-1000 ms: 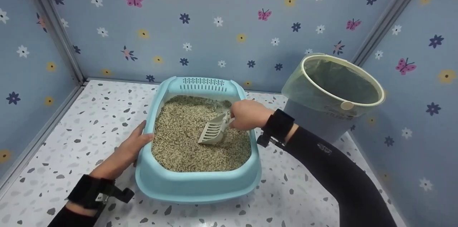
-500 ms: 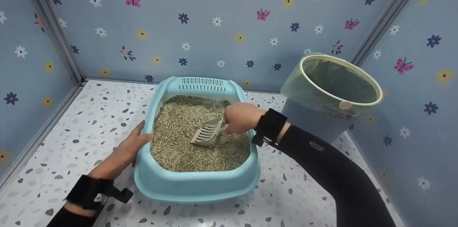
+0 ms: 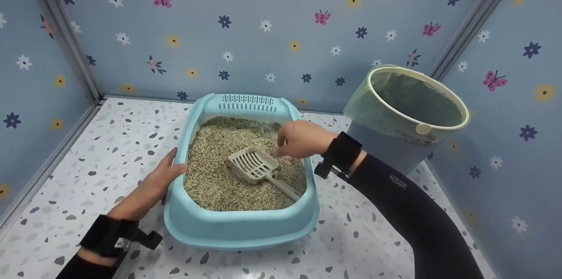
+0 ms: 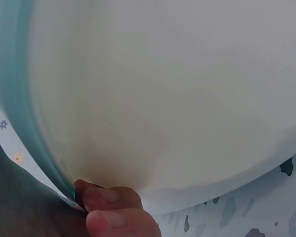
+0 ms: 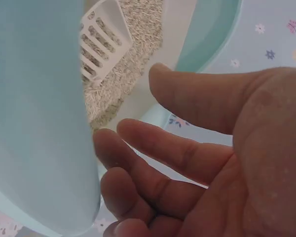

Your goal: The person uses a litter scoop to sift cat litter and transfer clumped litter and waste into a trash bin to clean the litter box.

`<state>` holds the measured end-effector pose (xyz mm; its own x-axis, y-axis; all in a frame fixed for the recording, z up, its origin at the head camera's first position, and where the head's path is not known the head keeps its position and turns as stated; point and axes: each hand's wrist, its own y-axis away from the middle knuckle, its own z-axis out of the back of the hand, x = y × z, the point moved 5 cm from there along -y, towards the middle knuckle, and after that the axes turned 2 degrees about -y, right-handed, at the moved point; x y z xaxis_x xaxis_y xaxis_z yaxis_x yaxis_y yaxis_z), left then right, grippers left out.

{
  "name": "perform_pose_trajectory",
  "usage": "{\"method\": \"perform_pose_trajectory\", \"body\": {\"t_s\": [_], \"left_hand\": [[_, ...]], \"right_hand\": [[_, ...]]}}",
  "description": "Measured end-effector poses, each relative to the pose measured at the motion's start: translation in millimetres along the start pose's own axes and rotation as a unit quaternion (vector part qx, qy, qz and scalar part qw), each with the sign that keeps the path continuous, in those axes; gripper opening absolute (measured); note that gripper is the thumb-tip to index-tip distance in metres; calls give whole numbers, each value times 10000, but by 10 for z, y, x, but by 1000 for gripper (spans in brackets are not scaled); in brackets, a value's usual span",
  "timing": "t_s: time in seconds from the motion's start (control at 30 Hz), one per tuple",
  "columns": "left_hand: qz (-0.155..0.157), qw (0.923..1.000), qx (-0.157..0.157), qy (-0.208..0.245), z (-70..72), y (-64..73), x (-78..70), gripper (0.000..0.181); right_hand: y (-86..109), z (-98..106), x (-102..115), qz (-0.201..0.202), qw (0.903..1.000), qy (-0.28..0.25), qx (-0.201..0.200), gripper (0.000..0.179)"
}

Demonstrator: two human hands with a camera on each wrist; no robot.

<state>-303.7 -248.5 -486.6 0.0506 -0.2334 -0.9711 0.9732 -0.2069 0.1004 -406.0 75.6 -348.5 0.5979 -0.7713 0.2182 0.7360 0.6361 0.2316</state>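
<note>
A pale blue litter box point(image 3: 241, 228) holds a bed of brown, pellet-like litter point(image 3: 210, 147). On the litter lies a beige slotted litter scoop point(image 3: 253, 164), its handle slanting toward the box's near right corner. My left hand point(image 3: 160, 178) grips the box's left rim, thumb on top; in the left wrist view its fingers point(image 4: 118, 210) curl under the edge against the white wall. My right hand point(image 3: 305, 139) hovers over the right side of the box, apart from the scoop. The right wrist view shows thumb and fingers spread and loosely bent, with nothing between them.
Behind and right of the box stands a bin point(image 3: 386, 143) with a cream rim ring and a greenish liner bag. Blue walls point(image 3: 263, 6) with flowers and butterflies enclose the speckled white surface point(image 3: 123, 147) on three sides.
My right hand has let go of the scoop, which now lies flat with its handle turned toward the near right. The left hand stays on the rim.
</note>
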Motion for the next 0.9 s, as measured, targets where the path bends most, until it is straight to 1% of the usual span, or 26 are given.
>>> {"method": "perform_pose_trajectory", "body": {"t_s": [0.13, 0.23, 0.3, 0.4, 0.5, 0.63, 0.73, 0.8, 0.9], "left_hand": [[-24, 10000, 33, 18, -7, 2, -7, 94], [-115, 9999, 66, 30, -10, 10, -13, 93], [-151, 9999, 71, 22, -8, 16, -13, 92], [-89, 10000, 39, 5, -2, 21, -7, 93], [8, 10000, -3, -1, -1, 20, -1, 95], [63, 10000, -22, -35, -7, 9, 5, 96], [51, 10000, -6, -34, -11, 7, 6, 96], [47, 10000, 31, -21, -11, 13, 6, 94], [233, 9995, 89, -211, -3, 14, -17, 95]], "right_hand": [[55, 83, -154, 101, 9977, -447, -495, 26], [93, 122, -324, 5, 9918, -869, -937, 23], [111, 132, -470, -141, 9852, -1168, -1246, 24], [115, 122, -710, -383, 9726, -1560, -1684, 27], [80, 46, -960, -665, 9605, -1865, -1953, 30], [-6, -175, -1233, -1197, 9455, -2314, -1956, 36], [-92, -382, -1356, -1555, 9323, -2708, -1824, 41], [-148, -513, -1390, -1664, 9251, -2945, -1726, 44], [-213, -673, -1409, -1652, 9148, -3289, -1662, 51]]}}
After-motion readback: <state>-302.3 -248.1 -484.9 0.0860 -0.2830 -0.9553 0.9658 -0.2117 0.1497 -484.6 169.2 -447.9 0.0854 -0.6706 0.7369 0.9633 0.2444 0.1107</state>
